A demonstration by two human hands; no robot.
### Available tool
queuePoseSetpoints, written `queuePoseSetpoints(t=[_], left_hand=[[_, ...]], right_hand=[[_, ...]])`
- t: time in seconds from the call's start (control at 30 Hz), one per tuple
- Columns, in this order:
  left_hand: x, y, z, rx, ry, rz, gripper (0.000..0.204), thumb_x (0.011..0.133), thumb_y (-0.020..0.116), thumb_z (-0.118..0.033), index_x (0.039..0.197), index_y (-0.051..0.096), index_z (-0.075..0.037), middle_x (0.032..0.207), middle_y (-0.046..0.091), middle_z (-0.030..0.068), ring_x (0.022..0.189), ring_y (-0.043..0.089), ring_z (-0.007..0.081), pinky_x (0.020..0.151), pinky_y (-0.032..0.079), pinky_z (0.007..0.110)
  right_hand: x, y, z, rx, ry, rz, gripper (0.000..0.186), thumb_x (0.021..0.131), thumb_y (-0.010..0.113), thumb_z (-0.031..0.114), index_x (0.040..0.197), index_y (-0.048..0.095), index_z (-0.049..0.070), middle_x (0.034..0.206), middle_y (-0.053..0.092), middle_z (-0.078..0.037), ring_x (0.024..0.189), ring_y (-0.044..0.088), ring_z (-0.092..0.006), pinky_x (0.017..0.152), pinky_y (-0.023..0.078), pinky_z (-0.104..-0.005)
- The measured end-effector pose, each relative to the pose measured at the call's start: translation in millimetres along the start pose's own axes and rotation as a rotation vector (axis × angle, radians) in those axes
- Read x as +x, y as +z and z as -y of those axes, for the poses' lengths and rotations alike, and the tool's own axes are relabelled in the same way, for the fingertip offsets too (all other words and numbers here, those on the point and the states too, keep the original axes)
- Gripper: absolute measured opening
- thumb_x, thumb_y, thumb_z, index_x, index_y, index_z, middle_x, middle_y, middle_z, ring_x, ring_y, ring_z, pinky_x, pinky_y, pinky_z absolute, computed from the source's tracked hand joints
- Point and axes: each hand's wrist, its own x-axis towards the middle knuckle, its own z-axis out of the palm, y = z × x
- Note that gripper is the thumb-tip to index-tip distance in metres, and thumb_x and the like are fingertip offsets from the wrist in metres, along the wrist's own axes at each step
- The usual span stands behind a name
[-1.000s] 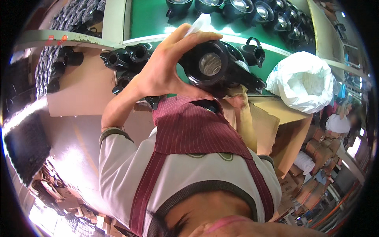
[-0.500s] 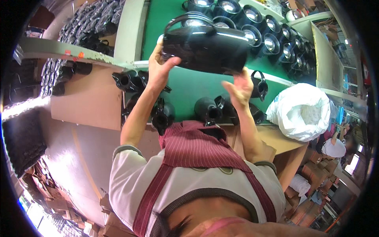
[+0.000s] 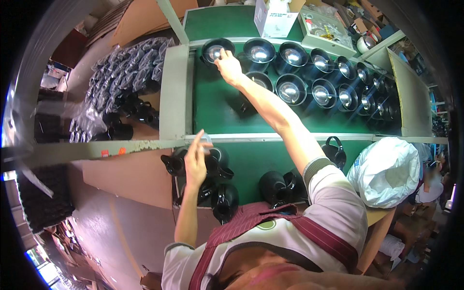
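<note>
My right hand (image 3: 228, 65) reaches across to the far left end of the green bench. Its fingers bend over the rim of a black jug (image 3: 209, 54) that stands with its wide round opening up and a shiny silver inside. My left hand (image 3: 195, 162) hovers over the nearer green strip, index finger raised and apart from the thumb. A small pale, see-through piece (image 3: 207, 139) shows behind its fingertips; whether it is touched I cannot tell. Near and below that hand are several black jugs (image 3: 224, 203) with spouts and handles. Another black jug (image 3: 275, 186) stands further right.
Rows of black jugs (image 3: 291, 90) with silver insides fill the far bench (image 3: 217, 118) to the right. A white plastic sack (image 3: 386, 171) stands at right. Bagged dark parts (image 3: 121, 72) are piled at left, and a white carton (image 3: 275, 21) stands at the back.
Both hands were holding up a large black jug. They have parted: the right hand has gone to the far left, the left hand lower and nearer. The view has shifted.
</note>
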Motion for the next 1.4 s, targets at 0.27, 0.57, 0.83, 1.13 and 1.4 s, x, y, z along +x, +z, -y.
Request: queuePoseSetpoints(t=[0.27, 0.57, 0.83, 1.13, 1.4], left_hand=[[-34, 27, -11, -0.132, -0.105, 0.14, 0.038, 0.107, 0.046, -0.014, 0.143, 0.047, -0.002, 0.101, 0.072, 0.0093, 0.092, 0.065, 0.0128, 0.086, 0.054, 0.031], [-31, 51, -32, -0.168, -0.056, 0.107, 0.031, 0.106, 0.049, -0.015, 0.13, 0.061, 0.0, 0.099, 0.071, 0.0069, 0.094, 0.063, 0.0121, 0.091, 0.048, 0.028], [-57, 117, -81, 0.01, 0.112, 0.33, 0.028, 0.106, 0.052, -0.018, 0.12, 0.069, -0.001, 0.076, 0.059, -0.0031, 0.062, 0.044, 0.0025, 0.056, 0.033, 0.017], [-134, 292, -154, 0.082, 0.302, 0.829, 0.028, 0.105, 0.054, -0.023, 0.119, 0.072, -0.006, 0.064, 0.048, -0.0057, 0.054, 0.041, 0.001, 0.048, 0.031, 0.018], [-207, 357, -193, 0.176, 0.291, 1.061, 0.031, 0.105, 0.057, -0.024, 0.126, 0.069, -0.004, 0.072, 0.058, -0.0041, 0.063, 0.052, 0.0018, 0.053, 0.039, 0.018]], right_hand=[[22, 25, 6, -0.301, -0.014, 0.011, 0.034, 0.085, 0.06, 0.015, 0.113, 0.067, -0.004, 0.12, 0.064, -0.026, 0.116, 0.059, -0.0378, 0.097, 0.048, -0.0452], [-27, -56, -8, -0.074, -0.071, -0.126, 0.042, 0.095, 0.05, 0.018, 0.133, 0.058, 0.003, 0.14, 0.05, -0.029, 0.139, 0.04, -0.0411, 0.112, 0.028, -0.0636], [-212, -316, 24, 0.014, -0.306, -0.235, 0.062, 0.074, 0.083, 0.029, 0.128, 0.058, 0.009, 0.135, 0.057, -0.017, 0.133, 0.05, -0.0325, 0.109, 0.042, -0.0436], [-770, -583, -28, -0.601, 1.257, -0.931, 0.025, 0.097, 0.066, 0.026, 0.108, 0.065, 0.003, 0.091, 0.073, -0.012, 0.083, 0.071, -0.0237, 0.078, 0.055, -0.0353], [-893, -463, 25, 0.103, 1.391, 0.692, 0.042, 0.09, 0.057, 0.003, 0.132, 0.058, 0.002, 0.137, 0.055, -0.024, 0.123, 0.059, -0.0341, 0.1, 0.052, -0.0429]])
